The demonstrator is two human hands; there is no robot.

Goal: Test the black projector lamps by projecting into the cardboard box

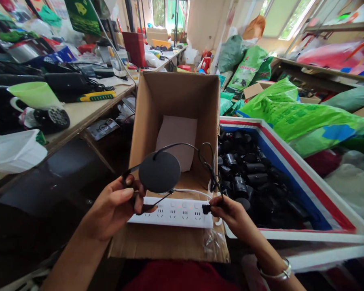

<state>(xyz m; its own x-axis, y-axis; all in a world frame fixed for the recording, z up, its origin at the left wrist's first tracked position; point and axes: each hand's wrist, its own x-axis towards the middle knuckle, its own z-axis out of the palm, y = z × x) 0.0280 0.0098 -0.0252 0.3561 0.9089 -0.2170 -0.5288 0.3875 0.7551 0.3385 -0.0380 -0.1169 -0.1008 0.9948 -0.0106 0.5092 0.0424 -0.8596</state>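
My left hand [118, 202] is closed on a thin black part at the left side of a flat, round black disc [159, 173], which is held up over the front of the cardboard box. I cannot tell what device the disc is. A black cable [182, 144] arches from it to the right and hangs in loops. In my right hand [227, 210], thumb and fingers pinch a small black plug [206, 209] on a cable. Below both hands a white power strip [170, 218] lies across the box's front flap. Red lights glow on it, and the plug is close above its right end.
The open cardboard box [145, 109] has a pale sheet [172, 141] inside. On the right, a striped, white-rimmed bin [309, 182] holds many black items. A cluttered workbench [79, 117] runs along the left, with a green cup [36, 95] on it. Green bags [285, 105] lie behind the bin.
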